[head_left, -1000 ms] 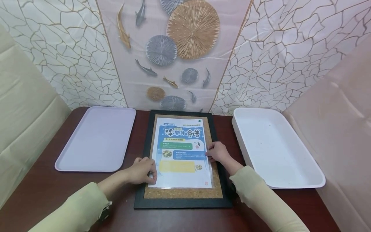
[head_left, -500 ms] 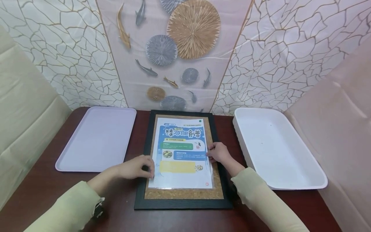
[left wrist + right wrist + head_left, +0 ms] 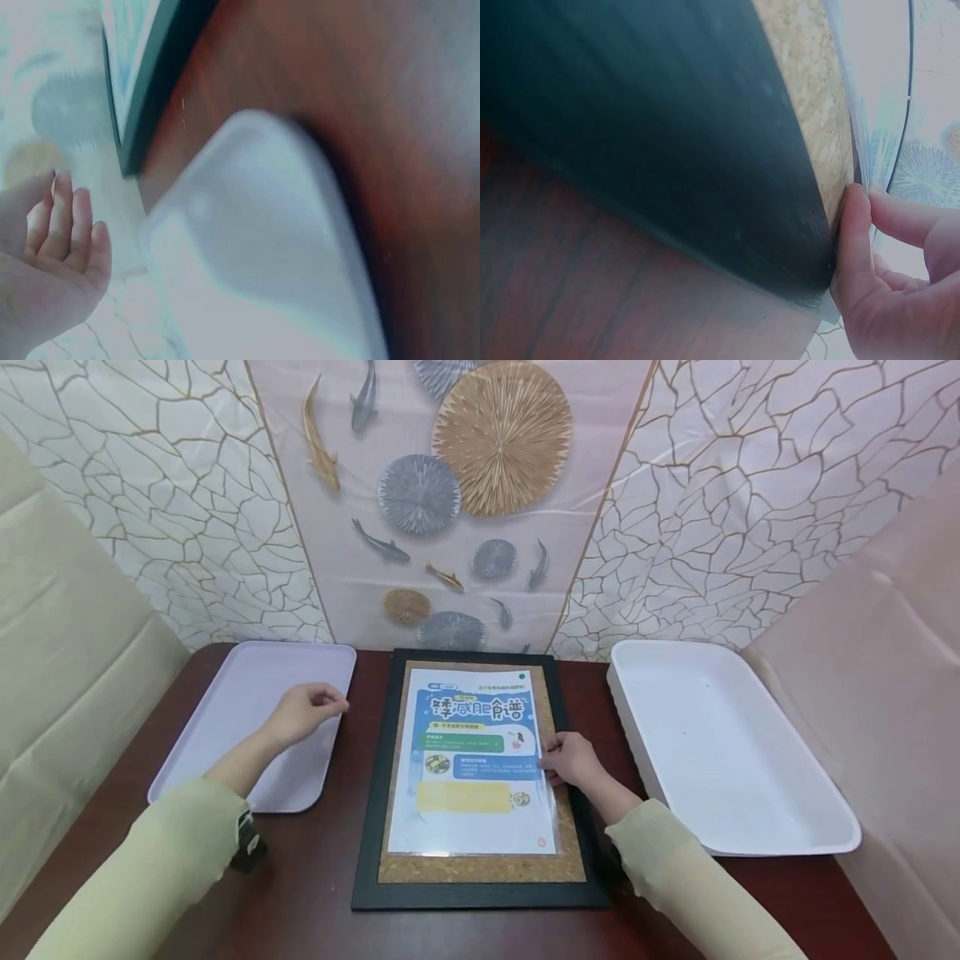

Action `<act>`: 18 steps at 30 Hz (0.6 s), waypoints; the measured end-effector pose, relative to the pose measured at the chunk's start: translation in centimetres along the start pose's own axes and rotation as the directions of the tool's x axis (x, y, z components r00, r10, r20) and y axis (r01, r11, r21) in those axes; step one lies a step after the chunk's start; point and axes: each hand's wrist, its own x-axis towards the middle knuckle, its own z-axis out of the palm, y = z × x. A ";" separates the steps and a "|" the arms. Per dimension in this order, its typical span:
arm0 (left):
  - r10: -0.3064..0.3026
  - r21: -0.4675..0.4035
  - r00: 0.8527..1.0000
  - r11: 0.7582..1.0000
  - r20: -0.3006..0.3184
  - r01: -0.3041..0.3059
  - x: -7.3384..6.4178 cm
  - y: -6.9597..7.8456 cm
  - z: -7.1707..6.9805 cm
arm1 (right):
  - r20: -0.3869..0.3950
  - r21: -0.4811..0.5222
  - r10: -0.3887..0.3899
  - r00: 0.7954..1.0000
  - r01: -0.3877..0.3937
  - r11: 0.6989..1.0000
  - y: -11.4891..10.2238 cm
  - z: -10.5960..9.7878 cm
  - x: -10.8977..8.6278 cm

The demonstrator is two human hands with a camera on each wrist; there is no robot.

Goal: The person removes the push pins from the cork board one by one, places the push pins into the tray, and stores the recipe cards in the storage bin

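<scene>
A glossy, clear-covered printed poster [image 3: 472, 760] lies on a black-framed cork board [image 3: 480, 870] at the table's middle. A green dot [image 3: 522, 677] marks its top right corner. My right hand [image 3: 573, 760] pinches the poster's right edge between thumb and forefinger; the right wrist view shows the fingertips [image 3: 855, 196] at that edge. My left hand [image 3: 303, 714] hovers over the right side of the lavender tray [image 3: 232, 760], thumb and fingertips together. In the left wrist view a tiny dark blue thing [image 3: 54, 173] shows between those tips, too small to identify.
A deep white tub [image 3: 735, 752] stands to the right of the board. Dark red-brown table [image 3: 300, 893] surrounds everything. A patterned cloth wall [image 3: 450, 552] closes off the back, with pale padded sides left and right.
My left hand has left the poster's lower left corner and moved left and away from me, over the tray. My right hand stays at the poster's right edge.
</scene>
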 end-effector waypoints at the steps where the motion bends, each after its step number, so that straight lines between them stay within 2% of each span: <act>1: -0.019 0.010 0.999 1.000 -0.037 0.019 0.4 -0.4 -0.4 | 0.000 -0.002 -0.001 1.000 0.001 1.000 0.0 0.0 0.0; 4: -0.056 0.046 0.989 0.997 -0.137 0.063 1.5 -1.6 -1.3 | -0.008 -0.006 -0.002 1.000 0.002 1.000 0.0 0.1 0.0; 8: -0.116 0.089 0.970 0.986 -0.215 0.138 2.6 -3.2 -2.0 | -0.006 -0.006 0.005 1.000 -0.005 1.000 0.1 -0.1 0.0; 13: -0.215 0.103 0.943 0.963 -0.252 0.247 3.3 -5.1 -2.3 | 0.000 -0.002 0.003 1.000 -0.003 1.000 0.1 0.0 -0.1; 18: -0.287 0.093 0.920 0.943 -0.266 0.321 3.8 -6.1 -2.3 | -0.007 -0.002 -0.007 1.000 0.007 1.000 0.1 0.0 -0.1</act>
